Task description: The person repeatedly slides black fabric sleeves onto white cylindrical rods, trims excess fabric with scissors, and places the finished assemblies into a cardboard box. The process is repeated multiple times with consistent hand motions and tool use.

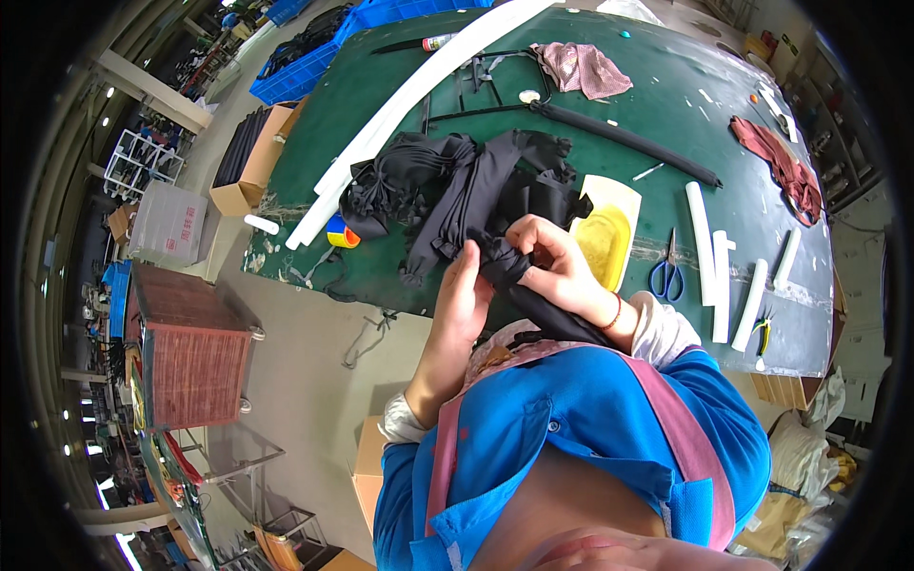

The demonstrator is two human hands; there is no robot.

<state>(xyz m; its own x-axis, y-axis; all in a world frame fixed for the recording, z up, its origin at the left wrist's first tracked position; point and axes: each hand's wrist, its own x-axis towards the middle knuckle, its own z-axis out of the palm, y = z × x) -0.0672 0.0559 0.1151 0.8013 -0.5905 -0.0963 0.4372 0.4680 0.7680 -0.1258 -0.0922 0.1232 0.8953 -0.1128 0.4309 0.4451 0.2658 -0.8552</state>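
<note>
Both hands work on a bunched length of black fabric (pixel 502 264) in front of my chest, at the table's near edge. My left hand (pixel 459 303) grips its left side with the thumb raised along it; the other fingers are partly hidden. My right hand (pixel 564 271) pinches the top of the fabric with bent fingers. From there a dark smooth part of it hangs down towards my apron. Just beyond lies a loose heap of black fabric pieces (pixel 452 195), gathered and folded. To the right of the heap, close to my right hand, is a yellow tray (pixel 617 214).
The green table (pixel 666 114) carries long white foam strips (pixel 400 105), shorter white tubes (pixel 700 243), blue-handled scissors (pixel 668 276), yellow-handled pliers (pixel 763 333), a black padded rod (pixel 628 143), a checked cloth (pixel 583 70) and a reddish cloth (pixel 776 167). Blue crates (pixel 295 76) stand beyond.
</note>
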